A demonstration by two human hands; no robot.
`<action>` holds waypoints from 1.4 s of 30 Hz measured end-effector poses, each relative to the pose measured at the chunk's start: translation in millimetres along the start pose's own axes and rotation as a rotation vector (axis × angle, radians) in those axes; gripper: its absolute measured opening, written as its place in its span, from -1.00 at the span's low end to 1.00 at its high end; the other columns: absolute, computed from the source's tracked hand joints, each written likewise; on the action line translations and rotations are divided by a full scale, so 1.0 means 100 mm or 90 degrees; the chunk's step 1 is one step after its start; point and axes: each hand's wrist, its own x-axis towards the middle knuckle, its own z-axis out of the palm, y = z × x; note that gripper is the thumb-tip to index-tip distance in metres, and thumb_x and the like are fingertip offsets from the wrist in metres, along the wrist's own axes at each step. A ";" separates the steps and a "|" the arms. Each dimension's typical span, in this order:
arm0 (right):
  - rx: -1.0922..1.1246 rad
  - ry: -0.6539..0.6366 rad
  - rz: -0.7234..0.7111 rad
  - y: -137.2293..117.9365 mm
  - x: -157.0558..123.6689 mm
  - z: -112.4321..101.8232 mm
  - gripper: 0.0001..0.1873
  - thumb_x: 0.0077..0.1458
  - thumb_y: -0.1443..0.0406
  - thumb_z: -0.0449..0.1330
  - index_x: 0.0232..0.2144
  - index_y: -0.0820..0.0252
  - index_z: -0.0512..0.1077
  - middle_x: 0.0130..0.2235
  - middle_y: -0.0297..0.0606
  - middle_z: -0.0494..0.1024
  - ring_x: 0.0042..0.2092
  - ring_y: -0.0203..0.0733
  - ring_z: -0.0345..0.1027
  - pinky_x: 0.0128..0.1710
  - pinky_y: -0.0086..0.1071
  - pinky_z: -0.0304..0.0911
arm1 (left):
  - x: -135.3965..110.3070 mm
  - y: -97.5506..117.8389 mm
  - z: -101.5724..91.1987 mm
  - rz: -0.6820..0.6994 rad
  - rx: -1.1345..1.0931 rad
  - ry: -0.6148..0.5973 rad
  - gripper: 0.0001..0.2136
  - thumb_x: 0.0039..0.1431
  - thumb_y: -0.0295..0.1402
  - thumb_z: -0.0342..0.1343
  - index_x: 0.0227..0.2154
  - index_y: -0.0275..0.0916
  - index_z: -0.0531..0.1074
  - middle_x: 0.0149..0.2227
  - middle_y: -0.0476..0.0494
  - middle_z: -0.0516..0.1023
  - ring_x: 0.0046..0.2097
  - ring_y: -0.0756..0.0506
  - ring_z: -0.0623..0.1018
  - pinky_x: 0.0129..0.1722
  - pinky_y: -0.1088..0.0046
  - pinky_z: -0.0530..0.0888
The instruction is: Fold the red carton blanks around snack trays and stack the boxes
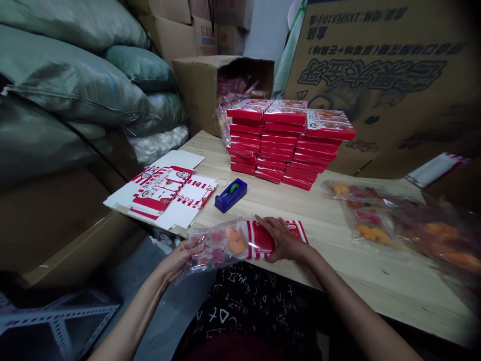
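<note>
My left hand (185,256) grips the left end of a clear plastic pack of candies (216,245), pink and orange pieces showing through the film. The pack's right end lies in or against the opening of a red and white striped box (259,240); how far it goes inside is hidden. Over that box lies my right hand (281,238), its fingers wrapped across the top and holding it at the table's front edge. A blue tape dispenser (231,195) with a green core stands just beyond the pack.
Flat red and white cartons (165,193) lie at the table's left. Stacked red boxes (281,140) stand at the back, before an open cardboard box (199,90) of wrapped packs. More candy packs (372,220) lie on the right. A large carton (376,130) borders the back right.
</note>
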 end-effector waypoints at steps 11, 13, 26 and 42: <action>-0.009 -0.045 0.034 -0.02 -0.01 -0.04 0.44 -0.31 0.24 0.48 0.51 0.13 -0.21 0.38 0.16 0.16 0.44 0.36 -0.05 0.44 0.24 -0.40 | 0.33 0.15 -0.03 0.000 0.095 -0.151 -0.56 0.00 -0.27 0.49 -0.04 -0.32 0.63 -0.12 -0.34 0.73 -0.20 -0.18 0.70 -0.09 0.31 0.58; -0.007 -0.038 0.034 0.00 -0.01 -0.02 0.45 -0.31 0.25 0.48 0.51 0.12 -0.22 0.38 0.15 0.16 0.44 0.36 -0.06 0.44 0.24 -0.40 | 0.36 0.18 0.04 -0.004 0.113 -0.177 -0.58 0.03 -0.27 0.47 -0.04 -0.30 0.64 -0.12 -0.32 0.72 -0.19 -0.18 0.69 -0.09 0.31 0.58; 0.014 0.009 0.077 0.08 -0.04 0.01 0.39 -0.28 0.25 0.48 0.50 0.08 -0.15 0.37 0.14 0.18 0.43 0.37 -0.02 0.42 0.30 -0.39 | 0.34 0.35 -0.11 0.016 0.095 -0.066 -0.48 -0.02 -0.33 0.51 0.03 -0.29 0.57 -0.12 -0.27 0.72 -0.19 -0.13 0.70 -0.11 0.40 0.59; 0.017 -0.069 0.026 0.09 -0.15 -0.14 0.42 -0.28 0.28 0.46 0.51 0.03 -0.22 0.42 0.12 0.13 0.46 0.35 -0.08 0.44 0.26 -0.39 | 0.68 0.82 0.28 0.062 0.270 -0.053 -0.70 -0.24 -0.39 0.45 -0.34 -0.29 0.62 -0.40 -0.14 0.67 -0.42 -0.09 0.58 -0.41 0.44 0.52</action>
